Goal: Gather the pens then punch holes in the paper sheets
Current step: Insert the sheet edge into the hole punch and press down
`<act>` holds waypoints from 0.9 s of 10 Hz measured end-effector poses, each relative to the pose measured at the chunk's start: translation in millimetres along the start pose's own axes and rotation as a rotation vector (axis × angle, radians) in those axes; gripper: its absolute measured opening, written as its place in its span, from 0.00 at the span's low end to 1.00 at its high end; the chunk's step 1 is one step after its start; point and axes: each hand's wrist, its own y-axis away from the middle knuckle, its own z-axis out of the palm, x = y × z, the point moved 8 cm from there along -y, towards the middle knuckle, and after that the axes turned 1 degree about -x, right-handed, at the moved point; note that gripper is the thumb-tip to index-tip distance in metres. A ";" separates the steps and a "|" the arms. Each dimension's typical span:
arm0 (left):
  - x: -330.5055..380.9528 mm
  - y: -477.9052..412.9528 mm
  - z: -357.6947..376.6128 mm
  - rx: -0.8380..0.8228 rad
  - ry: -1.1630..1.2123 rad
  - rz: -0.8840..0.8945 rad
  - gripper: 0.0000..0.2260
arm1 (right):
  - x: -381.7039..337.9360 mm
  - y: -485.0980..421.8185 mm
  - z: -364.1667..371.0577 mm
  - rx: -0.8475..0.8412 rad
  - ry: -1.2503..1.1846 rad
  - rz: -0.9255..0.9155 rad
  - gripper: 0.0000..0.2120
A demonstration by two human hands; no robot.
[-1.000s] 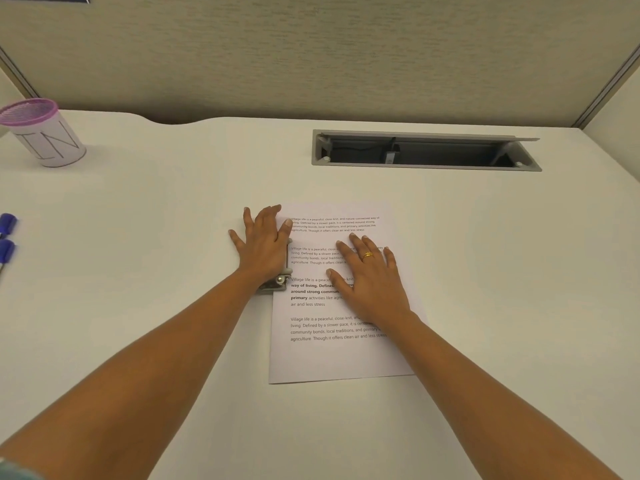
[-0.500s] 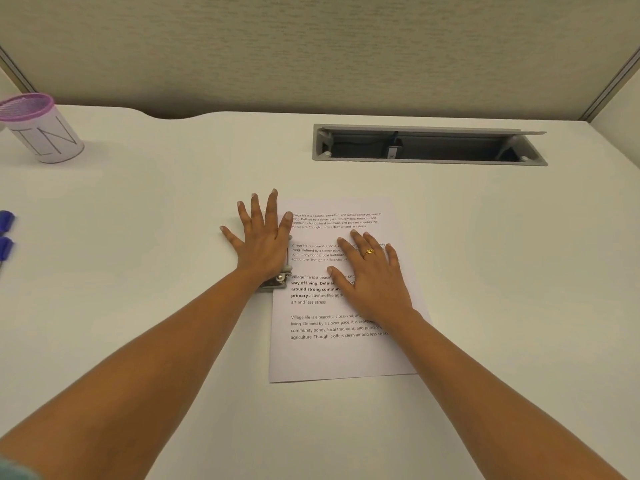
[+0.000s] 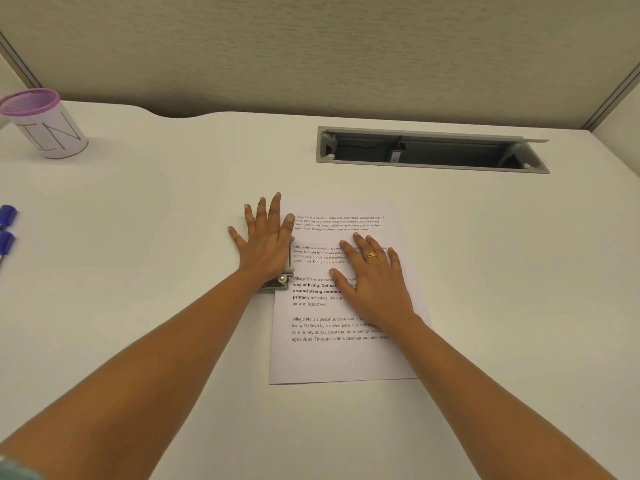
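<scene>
Seen from above, looking forward and down over a smooth, matte off-white desk (image 3: 485, 271). Two bare forearms reaching in from the near edge, well apart at the elbows and closer at the wrists.

A white paper sheet (image 3: 332, 358) lying flat at centre, rectangular, printed in black with four short paragraphs. Readable lines include "Village life is a peaceful, close-knit, and nature-connected way of" and "agriculture. Though it offers clean air and less stress"; some words in the third paragraph in bold.

Right hand (image 3: 375, 284) spread flat, palm down on the middle of the sheet, fingers extended, gripping nothing; a gold ring (image 3: 371, 255) on one finger.

Left hand (image 3: 265, 245) just beside it, also flat with fingers splayed, pressing down on a grey metal hole punch (image 3: 278, 283) at the sheet's left edge. Only the punch's near end visible, with a small rounded rivet; the rest hidden under the palm.

At the far left edge, two blue pen caps (image 3: 7, 230), glossy plastic, cut off by the frame.

Farther back on the left, a white cylindrical pen cup (image 3: 52, 133) with a purple mesh rim and large thin letters, apparently "IN".

Far right, a long grey rectangular cable slot (image 3: 429, 166) with its lid raised, dark inside.

Behind everything, a beige woven-fabric partition wall (image 3: 311, 46).
</scene>
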 end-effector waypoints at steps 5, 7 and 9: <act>8.3 3.5 -3.1 -0.032 -0.066 0.020 0.25 | 1.1 0.2 -0.4 0.024 -0.011 0.000 0.28; 12.5 3.4 -6.3 -0.030 -0.167 0.013 0.26 | 1.2 1.7 -1.5 0.026 -0.019 0.001 0.28; 16.3 1.4 -8.3 -0.007 -0.257 0.031 0.27 | 1.2 0.7 -1.2 0.018 -0.016 0.002 0.28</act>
